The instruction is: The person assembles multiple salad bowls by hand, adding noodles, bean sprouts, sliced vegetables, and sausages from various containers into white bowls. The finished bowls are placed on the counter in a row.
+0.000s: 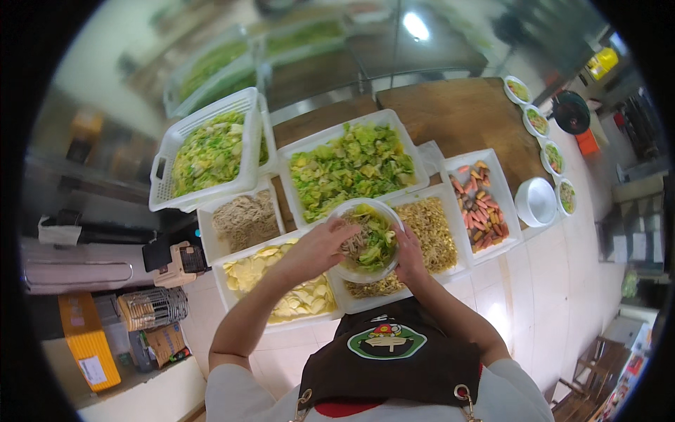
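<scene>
Head view: the round white bowl (364,278) is sitting in the middle of the scene, close before the person's apron (401,352), and is containing chopped lettuce with grey-brown shreds (355,240) at its left side. The right hand (410,257) is gripping the bowl's right edge, its fingers closing round the wall. The left hand (325,246) is hanging over the bowl's left edge, half open with fingers bending down at the shreds; whether it is pinching any cannot be told.

Pale yellow slices (306,299) are lying in a tray (219,281) at near left, under the left forearm. Beyond it, a smaller tray (206,228) is holding more grey-brown shreds. A perforated white basket (251,133) of chopped greens is standing at far left. A large tray (285,176) of lettuce is standing beyond the bowl. To the right, a tray (460,239) is carrying yellowish sprouts; farther right, another tray (508,197) is carrying pink and brown pieces (481,211).

White bowls (536,202) without food are standing stacked at right, and four filled bowls (553,157) are lining the right edge of the wooden table (450,112).
</scene>
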A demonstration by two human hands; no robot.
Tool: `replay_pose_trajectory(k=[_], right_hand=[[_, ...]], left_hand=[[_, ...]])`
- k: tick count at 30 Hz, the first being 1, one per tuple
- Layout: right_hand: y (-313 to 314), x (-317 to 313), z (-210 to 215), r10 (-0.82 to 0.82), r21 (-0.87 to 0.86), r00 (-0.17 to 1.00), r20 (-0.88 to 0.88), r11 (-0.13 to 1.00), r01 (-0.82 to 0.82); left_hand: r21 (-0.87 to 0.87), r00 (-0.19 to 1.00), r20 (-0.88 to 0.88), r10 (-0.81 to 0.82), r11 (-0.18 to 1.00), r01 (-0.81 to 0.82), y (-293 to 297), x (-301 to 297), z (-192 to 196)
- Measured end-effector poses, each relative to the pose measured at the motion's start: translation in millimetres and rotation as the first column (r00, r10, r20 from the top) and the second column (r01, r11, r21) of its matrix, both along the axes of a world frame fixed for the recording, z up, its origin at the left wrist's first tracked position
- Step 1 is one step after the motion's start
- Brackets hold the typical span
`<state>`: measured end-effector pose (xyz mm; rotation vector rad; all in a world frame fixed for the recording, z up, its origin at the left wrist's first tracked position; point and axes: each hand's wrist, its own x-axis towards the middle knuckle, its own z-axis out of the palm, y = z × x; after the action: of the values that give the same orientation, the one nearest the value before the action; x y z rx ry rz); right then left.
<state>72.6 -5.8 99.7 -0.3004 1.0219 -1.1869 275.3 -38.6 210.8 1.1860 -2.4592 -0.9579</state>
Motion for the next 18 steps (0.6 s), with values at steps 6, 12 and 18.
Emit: replay_pose_trajectory(k=[6,12,18], right_hand=[[8.7,-45.1,0.8,-0.09,-0.018,0.994,0.065,0.996,0.091],[19.7,-104.3,-1.4,-0.14,0.041,0.988,0.061,0.99,0.138],[34.7,-191.1,17.3,-0.183,-0.027,0.982,-0.049,0.983,0.182]], left_hand=[[-0.372,0.987,-0.01,-0.162,0.916,0.147,27.9,-78.4,-39.0],[-0.351,0.983,0.071,-0.167,0.919,0.181,25.2,-140.4,-50.4],[-0.278,0.96,0.079,-0.27,0.918,0.282,55.3,-230.6,-48.8]])
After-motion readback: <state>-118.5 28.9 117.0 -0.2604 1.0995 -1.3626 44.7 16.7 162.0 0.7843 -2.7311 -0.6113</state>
